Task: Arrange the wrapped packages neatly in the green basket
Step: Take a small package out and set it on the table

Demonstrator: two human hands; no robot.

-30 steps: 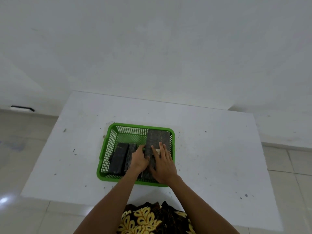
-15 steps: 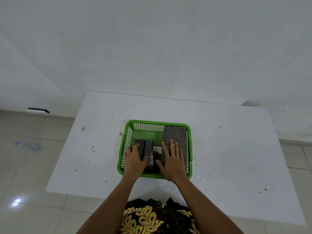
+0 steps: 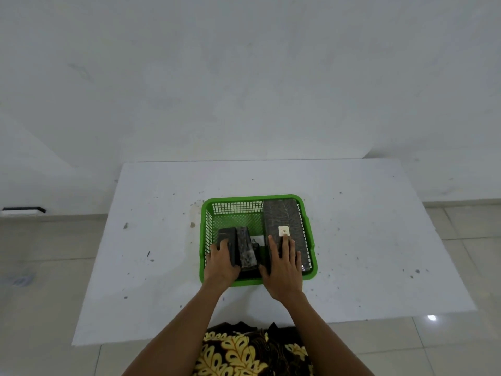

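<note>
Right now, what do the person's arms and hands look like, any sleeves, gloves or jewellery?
Both hands, left and right, are bare: no gloves, rings or watch visible. The forearms are uncovered, no sleeves in view. Below them shows a dark garment with a yellow leaf pattern.

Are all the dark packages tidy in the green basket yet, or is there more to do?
Nearly. Every package in view is inside the green basket. The big labelled package lies flat along its right side under the right hand. The left hand touches two smaller packages standing on edge; a white label between them hints at another. Left: squaring the small ones.
</note>
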